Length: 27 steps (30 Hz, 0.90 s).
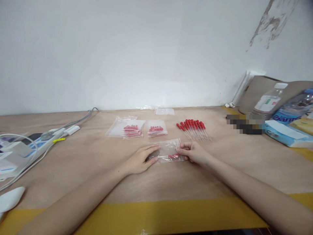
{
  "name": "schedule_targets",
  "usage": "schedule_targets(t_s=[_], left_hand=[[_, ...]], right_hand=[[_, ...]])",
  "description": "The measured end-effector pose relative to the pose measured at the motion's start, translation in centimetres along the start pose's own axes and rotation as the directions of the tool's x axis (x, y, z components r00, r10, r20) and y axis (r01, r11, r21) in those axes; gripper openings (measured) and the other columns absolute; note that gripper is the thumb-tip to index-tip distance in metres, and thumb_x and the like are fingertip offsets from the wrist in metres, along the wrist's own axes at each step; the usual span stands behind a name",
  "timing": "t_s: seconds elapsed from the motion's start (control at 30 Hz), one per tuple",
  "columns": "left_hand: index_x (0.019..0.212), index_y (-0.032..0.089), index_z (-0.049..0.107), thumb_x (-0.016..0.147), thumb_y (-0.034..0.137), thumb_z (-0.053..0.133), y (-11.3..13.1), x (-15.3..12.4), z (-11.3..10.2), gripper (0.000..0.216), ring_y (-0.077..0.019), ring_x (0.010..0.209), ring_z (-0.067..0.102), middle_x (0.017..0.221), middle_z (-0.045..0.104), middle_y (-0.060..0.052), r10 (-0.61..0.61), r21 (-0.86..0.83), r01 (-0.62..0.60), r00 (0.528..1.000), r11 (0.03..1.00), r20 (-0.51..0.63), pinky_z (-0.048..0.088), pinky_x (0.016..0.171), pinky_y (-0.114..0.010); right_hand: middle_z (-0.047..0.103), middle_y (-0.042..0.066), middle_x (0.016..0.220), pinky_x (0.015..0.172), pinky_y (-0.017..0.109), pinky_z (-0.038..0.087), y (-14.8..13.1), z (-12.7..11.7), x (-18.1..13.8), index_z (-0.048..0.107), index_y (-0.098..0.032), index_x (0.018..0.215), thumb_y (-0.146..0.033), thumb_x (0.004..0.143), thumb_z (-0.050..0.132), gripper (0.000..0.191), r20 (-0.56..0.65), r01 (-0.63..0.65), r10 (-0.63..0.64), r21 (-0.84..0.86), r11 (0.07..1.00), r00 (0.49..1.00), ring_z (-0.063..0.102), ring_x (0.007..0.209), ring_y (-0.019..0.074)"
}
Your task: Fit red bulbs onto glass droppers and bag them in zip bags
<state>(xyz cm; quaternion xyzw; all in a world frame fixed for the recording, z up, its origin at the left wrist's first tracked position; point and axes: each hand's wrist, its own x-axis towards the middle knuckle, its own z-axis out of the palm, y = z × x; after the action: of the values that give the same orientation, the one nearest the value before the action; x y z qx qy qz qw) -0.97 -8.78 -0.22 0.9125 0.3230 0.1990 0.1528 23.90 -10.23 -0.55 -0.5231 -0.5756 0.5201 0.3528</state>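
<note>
A small clear zip bag [168, 147] with a red strip along its right end lies in front of me. Inside it, a dropper with a red bulb [173, 156] points its thin clear stem to the left. My left hand [140, 159] holds the bag's left end, thumb and fingers curved around it. At the opposite end, my right hand [194, 152] pinches the bag by the red strip. Just behind my right hand, several red-bulbed droppers [195, 125] lie fanned out, stems toward me.
Behind the bag lie two stacks of bags with red ends, a left stack [132, 128] and a right stack [156, 128]. A flat bag [165, 111] rests by the wall. Left is a power strip [41, 147] with cables; right are bottles [267, 101] and a blue tissue pack [288, 134].
</note>
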Motion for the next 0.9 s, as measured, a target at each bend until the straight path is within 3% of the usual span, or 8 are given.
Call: schedule_targets(t_s=[0.1, 0.2, 0.3, 0.37, 0.5, 0.67, 0.8, 0.9], left_hand=[[0.128, 0.022, 0.041, 0.086, 0.034, 0.044, -0.4, 0.3, -0.2, 0.043, -0.0199, 0.118, 0.044, 0.129, 0.047, -0.007, 0.025, -0.011, -0.025, 0.999, 1.000, 0.020, 0.036, 0.100, -0.038], [0.127, 0.022, 0.042, 0.086, 0.033, 0.046, -0.6, 0.3, -0.3, 0.043, -0.0193, 0.117, 0.045, 0.127, 0.049, -0.006, 0.045, -0.021, -0.045, 0.999, 0.999, 0.006, 0.037, 0.099, -0.037], [0.120, 0.022, 0.050, 0.086, 0.031, 0.045, -0.7, 0.2, -0.1, 0.035, -0.0193, 0.117, 0.044, 0.125, 0.050, -0.006, 0.075, -0.012, -0.075, 0.997, 0.997, -0.033, 0.037, 0.099, -0.037], [0.116, 0.022, 0.054, 0.087, 0.030, 0.043, -0.7, 0.1, -0.1, 0.032, -0.0194, 0.117, 0.045, 0.124, 0.052, -0.006, 0.079, -0.007, -0.080, 0.996, 0.997, -0.048, 0.037, 0.099, -0.037], [0.115, 0.022, 0.055, 0.088, 0.030, 0.042, -0.5, -0.1, -0.2, 0.031, -0.0182, 0.113, 0.048, 0.120, 0.055, -0.005, 0.061, -0.022, -0.062, 0.998, 0.998, -0.031, 0.038, 0.098, -0.036], [0.117, 0.023, 0.054, 0.087, 0.032, 0.045, -0.5, -0.1, -0.2, 0.033, -0.0192, 0.113, 0.049, 0.121, 0.054, -0.006, 0.036, -0.037, -0.036, 0.999, 0.999, -0.015, 0.041, 0.096, -0.037], [0.116, 0.022, 0.055, 0.087, 0.033, 0.044, -0.5, -0.1, -0.2, 0.033, -0.0187, 0.114, 0.048, 0.121, 0.054, -0.006, 0.022, -0.037, -0.022, 1.000, 0.999, -0.009, 0.040, 0.097, -0.036], [0.117, 0.022, 0.055, 0.087, 0.033, 0.044, -0.4, -0.1, -0.3, 0.034, -0.0186, 0.114, 0.048, 0.122, 0.054, -0.006, 0.015, -0.031, -0.015, 1.000, 0.999, -0.001, 0.039, 0.098, -0.036]], right_hand=[[0.049, -0.006, 0.049, 0.036, 0.017, 0.028, 0.2, -0.4, 0.3, 0.052, -0.017, 0.082, -0.038, 0.068, 0.061, 0.027, -0.008, -0.046, 0.046, 0.021, 0.999, 0.999, 0.039, 0.037, 0.0057], [0.054, -0.004, 0.052, 0.039, 0.019, 0.033, 0.0, -1.6, 1.2, 0.050, -0.018, 0.089, -0.033, 0.071, 0.058, 0.025, -0.050, -0.004, -0.007, -0.217, 0.976, 0.999, 0.046, 0.042, 0.0089], [0.060, 0.001, 0.064, 0.052, 0.022, 0.038, -0.9, -3.1, 2.9, 0.056, -0.017, 0.075, -0.027, 0.072, 0.056, 0.010, -0.161, 0.111, -0.269, -0.630, 0.768, 0.950, 0.054, 0.058, 0.0120], [0.061, 0.005, 0.078, 0.061, 0.024, 0.039, -1.8, -3.7, 4.5, 0.059, -0.017, 0.071, -0.026, 0.075, 0.052, 0.011, -0.213, 0.069, -0.401, -0.810, 0.582, 0.891, 0.057, 0.072, 0.0152], [0.057, 0.013, 0.099, 0.066, 0.028, 0.041, -2.8, -3.4, 8.0, 0.063, -0.015, 0.082, -0.033, 0.081, 0.044, 0.026, -0.311, -0.152, -0.375, -0.906, 0.396, 0.873, 0.057, 0.084, 0.0212], [0.051, 0.019, 0.108, 0.070, 0.032, 0.043, -2.3, -2.1, 11.1, 0.060, -0.010, 0.100, -0.030, 0.082, 0.044, 0.031, -0.429, -0.307, -0.276, -0.868, 0.391, 0.860, 0.057, 0.092, 0.0261], [0.051, 0.021, 0.109, 0.069, 0.033, 0.043, -2.1, -1.8, 11.9, 0.057, -0.008, 0.101, -0.022, 0.083, 0.040, 0.029, -0.486, -0.337, -0.287, -0.832, 0.440, 0.825, 0.058, 0.090, 0.0263], [0.056, 0.018, 0.103, 0.068, 0.033, 0.044, -2.6, -2.3, 11.7, 0.056, -0.010, 0.098, -0.027, 0.086, 0.035, 0.029, -0.531, -0.339, -0.287, -0.788, 0.514, 0.797, 0.059, 0.089, 0.0258]])
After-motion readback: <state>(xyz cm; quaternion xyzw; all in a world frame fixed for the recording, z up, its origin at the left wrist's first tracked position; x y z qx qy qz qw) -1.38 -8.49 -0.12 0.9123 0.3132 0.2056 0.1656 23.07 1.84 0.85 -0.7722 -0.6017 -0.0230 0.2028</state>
